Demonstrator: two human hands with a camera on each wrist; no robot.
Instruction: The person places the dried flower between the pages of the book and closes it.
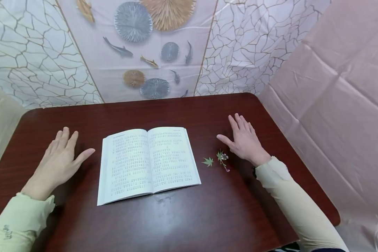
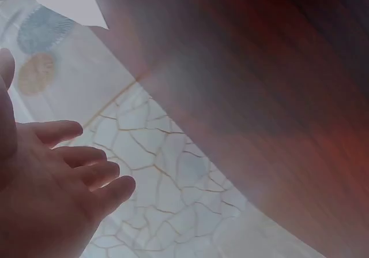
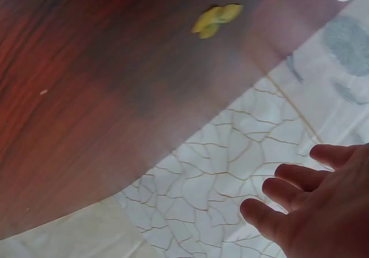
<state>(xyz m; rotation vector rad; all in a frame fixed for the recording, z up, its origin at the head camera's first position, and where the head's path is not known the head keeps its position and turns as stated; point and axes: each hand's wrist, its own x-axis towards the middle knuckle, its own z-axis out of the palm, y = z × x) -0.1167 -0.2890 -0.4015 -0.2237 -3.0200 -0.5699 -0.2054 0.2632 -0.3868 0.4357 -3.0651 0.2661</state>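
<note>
1. Showing its back to the head camera, the left hand (image 1: 58, 159) had straight fingers lying near one another and a thumb stretched well out; it held nothing. Whether it touched the table (image 1: 176, 224) could not be told.
2. One book (image 1: 149, 161) lay on the table between the two hands, spread at two facing pages of print, apart from both.
3. Two green leaves (image 1: 208, 161) came next, one alone just beside the book's right edge, the other farther right.
4. One flower sprig (image 1: 223, 163) lay against that second leaf, with a pale bloom near its top and a pinkish lower tip.
5. Just beyond the sprig, the right hand (image 1: 244, 141) was spread wide, thumb out toward the left, holding nothing.
6. One small yellow object (image 3: 217, 20) showed on the table in the right wrist view; what it was could not be told.
</note>
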